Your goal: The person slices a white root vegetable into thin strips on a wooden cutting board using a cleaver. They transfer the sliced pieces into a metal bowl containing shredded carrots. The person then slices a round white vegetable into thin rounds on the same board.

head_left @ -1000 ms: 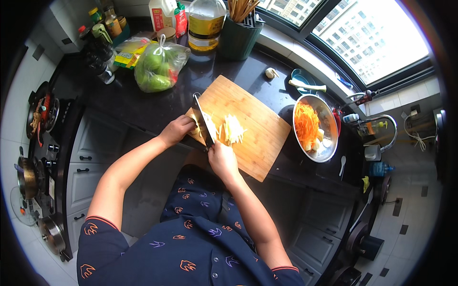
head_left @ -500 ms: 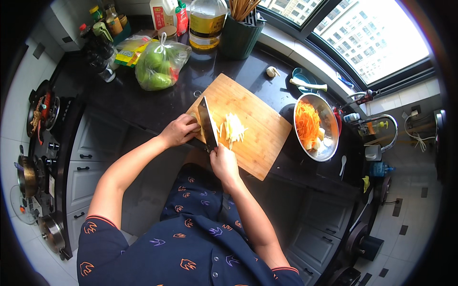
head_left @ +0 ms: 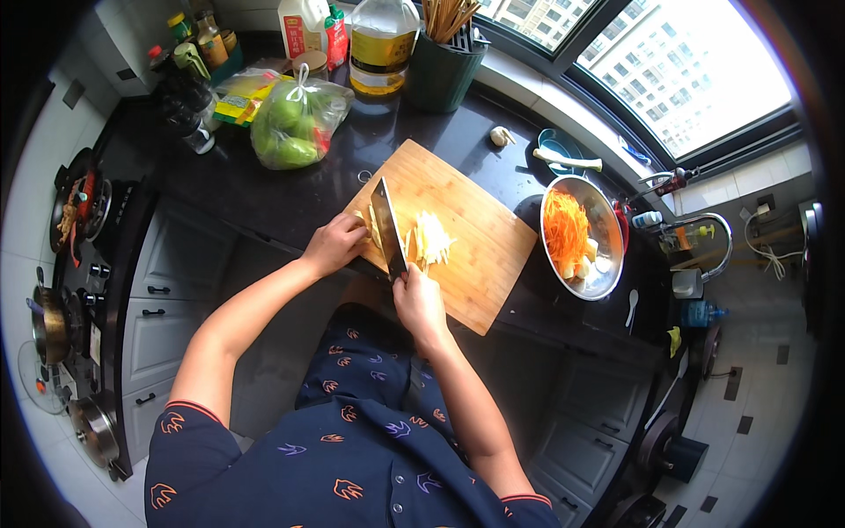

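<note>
My right hand (head_left: 420,301) is wrapped round the handle of a cleaver (head_left: 387,227), whose broad dark blade stands on edge over the wooden cutting board (head_left: 480,207). To the blade's left, my left hand (head_left: 336,243) has its fingers bent against pale vegetable slices (head_left: 374,231) near the board's left edge; the fingertips are partly hidden. Right of the blade lies a loose heap of pale cut strips (head_left: 431,239). Which vegetable it is, I cannot tell.
A steel bowl (head_left: 613,273) with shredded carrot (head_left: 566,224) and pale chunks stands right of the board. Behind are a garlic bulb (head_left: 502,136), a knotted bag of green vegetables (head_left: 295,128), an oil jug (head_left: 383,48) and a chopstick holder (head_left: 444,70). A white spoon (head_left: 633,306) lies right.
The cleaver and my right hand have shifted slightly to the right, and a gap now shows between the blade and my left fingers. More of the pale slices is visible there.
</note>
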`<state>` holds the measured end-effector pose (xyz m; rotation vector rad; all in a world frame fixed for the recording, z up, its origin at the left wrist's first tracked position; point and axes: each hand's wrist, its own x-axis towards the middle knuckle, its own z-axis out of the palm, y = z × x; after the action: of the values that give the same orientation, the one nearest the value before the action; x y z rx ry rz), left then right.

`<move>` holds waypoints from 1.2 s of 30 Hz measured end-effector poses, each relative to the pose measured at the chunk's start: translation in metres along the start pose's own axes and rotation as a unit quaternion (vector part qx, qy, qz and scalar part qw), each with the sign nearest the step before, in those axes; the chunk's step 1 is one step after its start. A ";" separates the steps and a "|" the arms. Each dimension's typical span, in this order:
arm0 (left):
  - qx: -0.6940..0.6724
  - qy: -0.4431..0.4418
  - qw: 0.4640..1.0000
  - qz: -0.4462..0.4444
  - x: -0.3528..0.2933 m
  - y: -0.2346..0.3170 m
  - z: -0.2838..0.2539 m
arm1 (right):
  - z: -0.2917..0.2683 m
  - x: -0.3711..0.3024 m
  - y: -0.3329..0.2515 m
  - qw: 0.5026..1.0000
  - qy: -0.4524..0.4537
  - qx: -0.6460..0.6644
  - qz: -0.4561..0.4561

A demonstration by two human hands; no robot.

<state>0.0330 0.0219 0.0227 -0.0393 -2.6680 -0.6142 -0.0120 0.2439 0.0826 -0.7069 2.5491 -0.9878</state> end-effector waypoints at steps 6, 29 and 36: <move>-0.011 0.000 0.999 0.032 -0.007 -0.005 0.001 | 0.006 -0.001 0.001 1.000 -0.021 -0.020 -0.004; -0.022 -0.076 0.984 -0.161 -0.016 -0.020 -0.045 | -0.028 -0.005 0.043 0.998 0.017 0.009 0.067; -0.092 -0.121 0.969 -0.197 -0.022 -0.030 -0.025 | -0.029 -0.001 0.048 0.998 0.007 -0.004 0.061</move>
<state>0.0588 -0.0141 0.0223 0.3975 -2.8651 -1.0398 -0.0399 0.2910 0.0694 -0.5400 2.5751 -0.9463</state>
